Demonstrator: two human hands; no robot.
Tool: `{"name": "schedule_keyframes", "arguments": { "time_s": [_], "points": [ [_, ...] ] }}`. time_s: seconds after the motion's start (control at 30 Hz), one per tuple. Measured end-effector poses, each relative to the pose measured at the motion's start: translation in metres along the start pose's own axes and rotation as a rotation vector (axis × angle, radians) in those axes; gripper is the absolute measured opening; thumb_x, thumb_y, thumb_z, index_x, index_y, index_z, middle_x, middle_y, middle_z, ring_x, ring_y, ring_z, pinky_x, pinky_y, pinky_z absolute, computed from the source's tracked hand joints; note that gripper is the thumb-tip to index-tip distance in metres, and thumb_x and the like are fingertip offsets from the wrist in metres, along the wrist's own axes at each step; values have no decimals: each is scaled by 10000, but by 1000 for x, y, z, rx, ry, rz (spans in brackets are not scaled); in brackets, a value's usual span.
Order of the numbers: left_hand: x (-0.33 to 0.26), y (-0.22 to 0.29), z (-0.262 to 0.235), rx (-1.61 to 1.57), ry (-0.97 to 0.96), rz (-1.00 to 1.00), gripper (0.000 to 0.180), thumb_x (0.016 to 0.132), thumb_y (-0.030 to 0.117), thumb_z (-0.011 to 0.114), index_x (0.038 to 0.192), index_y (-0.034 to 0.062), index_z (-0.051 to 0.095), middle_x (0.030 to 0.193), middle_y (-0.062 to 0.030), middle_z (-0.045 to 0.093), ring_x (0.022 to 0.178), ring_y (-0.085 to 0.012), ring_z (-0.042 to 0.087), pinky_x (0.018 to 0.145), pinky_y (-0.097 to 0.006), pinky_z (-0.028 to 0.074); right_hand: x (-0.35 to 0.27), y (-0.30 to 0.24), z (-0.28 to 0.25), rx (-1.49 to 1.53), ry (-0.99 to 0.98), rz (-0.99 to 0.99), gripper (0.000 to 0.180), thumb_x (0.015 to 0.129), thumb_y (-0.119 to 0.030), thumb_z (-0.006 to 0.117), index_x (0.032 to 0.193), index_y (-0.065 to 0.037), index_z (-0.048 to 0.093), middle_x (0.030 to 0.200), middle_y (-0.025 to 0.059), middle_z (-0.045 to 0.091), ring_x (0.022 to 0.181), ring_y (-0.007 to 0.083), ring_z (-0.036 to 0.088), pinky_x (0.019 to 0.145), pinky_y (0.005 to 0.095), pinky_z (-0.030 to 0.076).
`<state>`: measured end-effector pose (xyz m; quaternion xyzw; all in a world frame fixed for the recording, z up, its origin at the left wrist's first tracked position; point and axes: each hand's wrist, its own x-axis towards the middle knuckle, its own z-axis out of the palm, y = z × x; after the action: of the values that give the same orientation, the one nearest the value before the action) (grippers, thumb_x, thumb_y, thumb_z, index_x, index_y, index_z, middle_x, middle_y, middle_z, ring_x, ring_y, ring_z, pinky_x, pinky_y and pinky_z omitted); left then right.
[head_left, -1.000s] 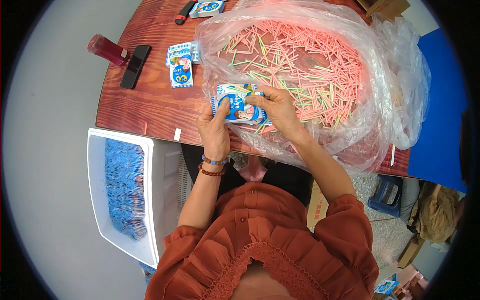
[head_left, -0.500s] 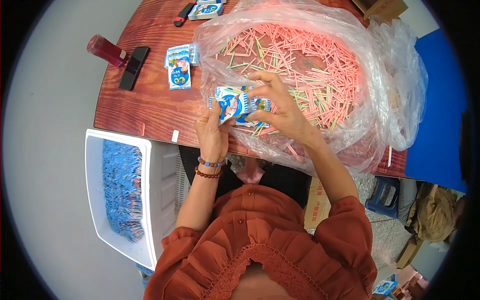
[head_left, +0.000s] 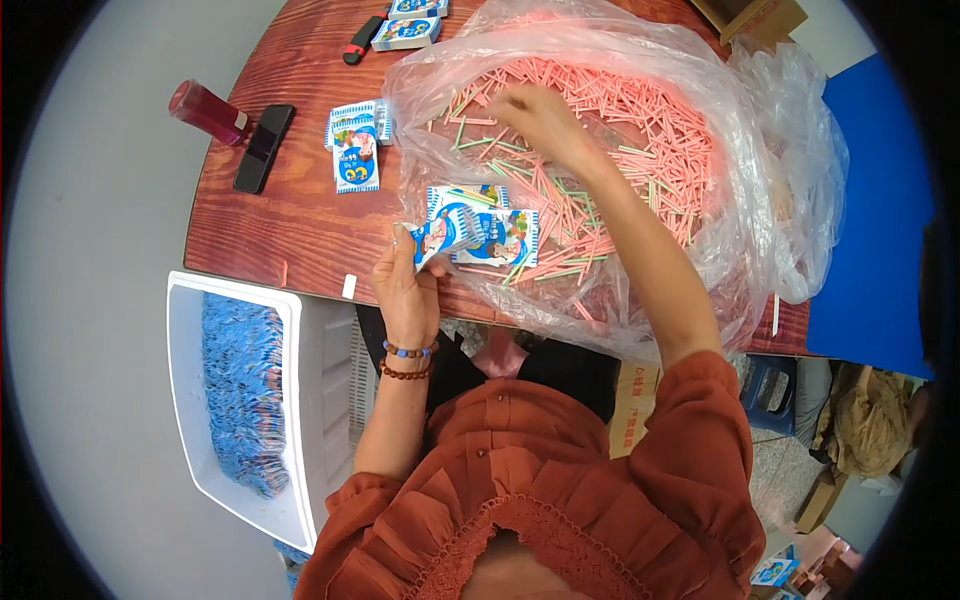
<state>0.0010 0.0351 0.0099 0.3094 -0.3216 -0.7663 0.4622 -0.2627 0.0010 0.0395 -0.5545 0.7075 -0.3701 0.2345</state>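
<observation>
My left hand holds a small stack of blue-and-white printed packets at the table's near edge, just in front of a big clear plastic bag. The bag is filled with several thin pink and green sticks. My right hand reaches far into the bag and rests among the sticks, fingers curled down; what it grips is hidden. More of the same packets lie on the sticks beside my left hand.
On the red-brown wooden table lie loose packets, a black phone, a dark red bottle and further packets at the far edge. A white crate of blue packets stands at my left. Cardboard boxes sit under the table.
My right hand has left the packets and reached forward into the stick pile. My left hand has drawn slightly back toward the table's edge, still holding the packets.
</observation>
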Motion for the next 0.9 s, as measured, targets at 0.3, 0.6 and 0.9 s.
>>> {"name": "schedule_keyframes", "arguments": {
  "time_s": [0.3,0.6,0.9],
  "points": [
    [1,6,4,-47,27,-38,294,988,270,528,864,24,631,841,-51,651,654,-95,501,585,-247,427,122,14,68,-718,11,291,455,850,-432,553,1172,-126,646,1173,99,652,1104,282,610,903,419,489],
    [2,19,-18,-59,98,-9,282,991,261,522,874,30,634,829,-49,655,652,-95,529,587,-233,439,111,-52,86,-480,-140,236,471,876,-447,560,1251,-167,606,1189,102,642,1089,231,611,906,373,483],
    [1,14,-14,-77,62,0,281,991,260,521,885,28,639,847,-51,659,668,-93,534,600,-238,445,113,31,25,-259,-382,331,254,925,-235,557,1058,-32,634,884,54,633,761,143,547,659,351,458]
  ]
}}
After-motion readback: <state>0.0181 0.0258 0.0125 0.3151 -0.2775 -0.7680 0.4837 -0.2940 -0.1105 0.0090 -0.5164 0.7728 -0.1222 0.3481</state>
